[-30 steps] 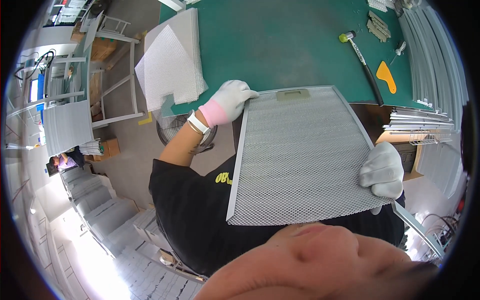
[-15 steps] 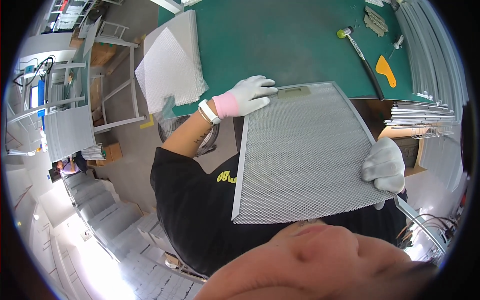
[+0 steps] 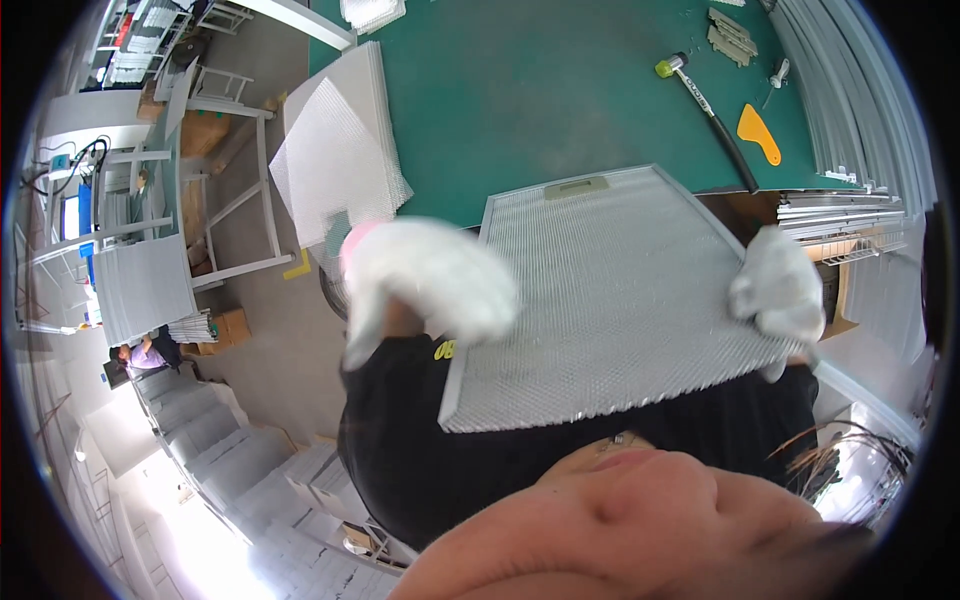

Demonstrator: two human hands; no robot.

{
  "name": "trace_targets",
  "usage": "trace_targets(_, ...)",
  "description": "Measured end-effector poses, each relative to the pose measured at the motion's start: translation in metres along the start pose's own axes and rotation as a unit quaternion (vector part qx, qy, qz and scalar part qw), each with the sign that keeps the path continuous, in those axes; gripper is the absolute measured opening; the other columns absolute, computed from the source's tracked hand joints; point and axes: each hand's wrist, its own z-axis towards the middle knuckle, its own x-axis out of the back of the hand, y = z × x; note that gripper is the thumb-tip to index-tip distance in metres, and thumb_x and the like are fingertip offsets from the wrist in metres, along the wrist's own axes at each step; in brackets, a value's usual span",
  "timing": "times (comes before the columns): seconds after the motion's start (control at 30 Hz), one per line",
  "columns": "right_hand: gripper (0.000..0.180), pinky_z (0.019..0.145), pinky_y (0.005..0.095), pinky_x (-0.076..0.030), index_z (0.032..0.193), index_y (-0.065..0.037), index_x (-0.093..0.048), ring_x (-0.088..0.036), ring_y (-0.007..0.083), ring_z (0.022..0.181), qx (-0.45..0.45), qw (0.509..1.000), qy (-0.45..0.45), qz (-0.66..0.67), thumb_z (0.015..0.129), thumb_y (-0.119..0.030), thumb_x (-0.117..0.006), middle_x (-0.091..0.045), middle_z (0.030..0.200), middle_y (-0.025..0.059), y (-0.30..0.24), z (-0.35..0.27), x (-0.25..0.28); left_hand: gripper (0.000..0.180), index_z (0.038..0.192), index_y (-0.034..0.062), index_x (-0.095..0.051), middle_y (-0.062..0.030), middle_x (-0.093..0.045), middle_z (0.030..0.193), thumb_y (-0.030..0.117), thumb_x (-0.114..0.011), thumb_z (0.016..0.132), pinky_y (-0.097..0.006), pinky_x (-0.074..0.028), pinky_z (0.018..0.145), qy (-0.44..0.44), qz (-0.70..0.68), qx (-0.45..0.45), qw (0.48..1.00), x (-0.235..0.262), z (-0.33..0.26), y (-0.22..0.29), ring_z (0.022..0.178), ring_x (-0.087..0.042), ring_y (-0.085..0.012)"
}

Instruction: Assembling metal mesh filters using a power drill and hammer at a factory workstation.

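A flat metal mesh filter panel lies tilted in front of me, its far end at the green table's edge. A thin silver frame runs along its far and left sides, and a small beige pull handle sits in the far rim. The near mesh edge shows no frame. My right hand, in a white glove, is closed on the panel's right side near the close corner, where a frame strip slants away. My left hand, gloved in white with a pink cuff, is blurred over the left frame edge; its finger position is unclear.
On the green table lie a mallet, a yellow scraper, a screwdriver and beige strips. Mesh sheets overhang its left side. Long metal profiles line the right. A person is far left.
My left hand has left the panel's far left corner and swung back toward me along its left side. The panel has shifted slightly left; my right hand still grips it.
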Motion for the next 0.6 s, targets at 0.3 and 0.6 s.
trace_targets(0.3,0.019,0.074,0.0359,-0.052,0.110,0.000,-0.061,-0.064,0.0250,0.080,-0.369,0.872,0.208,-0.244,0.097,-0.012,-0.055,-0.068,0.093,0.0187,0.011,-0.034,-0.041,0.032,0.087,0.0003,-0.057,-0.0111,-0.060,0.068,0.030,-0.063,0.096,-0.042,-0.052,0.062,0.585,0.436,-0.206,0.652,0.002,0.007,-0.043,0.059,-0.059,-0.0239)
trace_targets(0.6,0.055,0.049,0.0315,-0.028,0.056,-0.011,-0.038,-0.042,0.0154,0.047,-0.402,0.854,0.194,-0.267,0.093,-0.044,-0.062,-0.042,0.049,0.0037,-0.015,-0.037,-0.060,0.041,0.087,-0.0030,-0.068,-0.0167,-0.067,0.074,0.036,-0.057,0.097,-0.045,-0.052,0.071,0.514,0.354,-0.218,0.750,0.004,-0.002,-0.050,0.064,-0.065,-0.0284)
